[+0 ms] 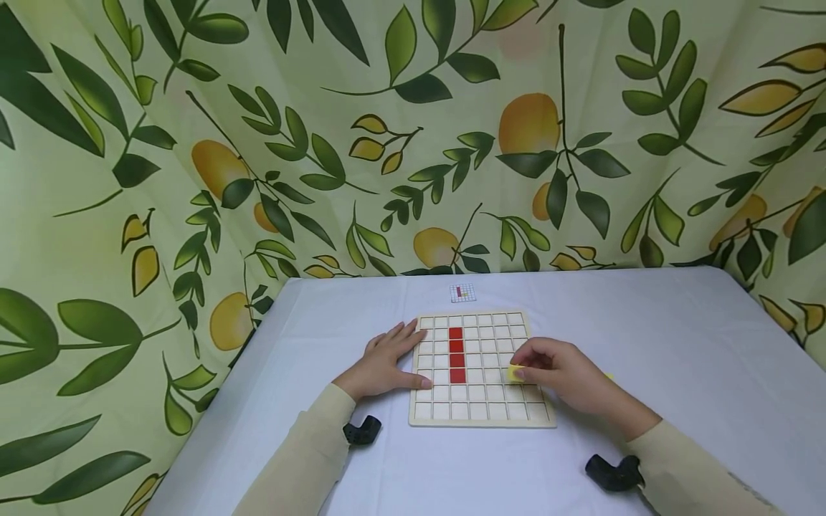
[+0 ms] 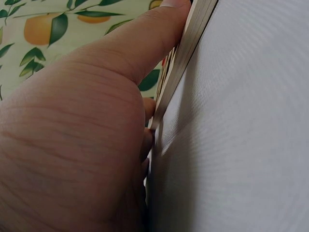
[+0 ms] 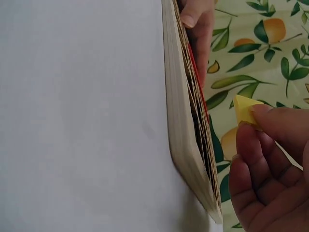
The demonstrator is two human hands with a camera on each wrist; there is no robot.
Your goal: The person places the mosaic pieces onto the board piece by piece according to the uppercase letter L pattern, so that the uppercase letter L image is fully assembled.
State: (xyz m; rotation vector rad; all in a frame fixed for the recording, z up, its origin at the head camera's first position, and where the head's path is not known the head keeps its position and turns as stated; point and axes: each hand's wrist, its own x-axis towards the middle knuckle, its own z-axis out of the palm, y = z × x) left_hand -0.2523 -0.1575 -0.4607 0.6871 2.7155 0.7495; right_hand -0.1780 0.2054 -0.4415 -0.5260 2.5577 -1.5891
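Observation:
A wooden grid board (image 1: 482, 423) with white cells lies flat on the table. Several red squares (image 1: 457, 360) form a vertical column in its left half. Along the board's left edge, my left hand (image 1: 387, 362) rests with thumb and fingers spread, the tips lying on the rim and outer cells. Over the right side of the grid, my right hand (image 1: 561, 373) pinches a small yellow block (image 3: 245, 110) between thumb and fingers. In the right wrist view this block is held tilted and apart from the board's surface.
A small card (image 1: 462, 292) printed with a coloured grid lies beyond the board. A bit of yellow (image 1: 609, 376) shows just past my right wrist, mostly hidden. White cloth (image 1: 677, 337) covers the table, and a leaf-and-fruit patterned curtain (image 1: 413, 143) hangs behind it.

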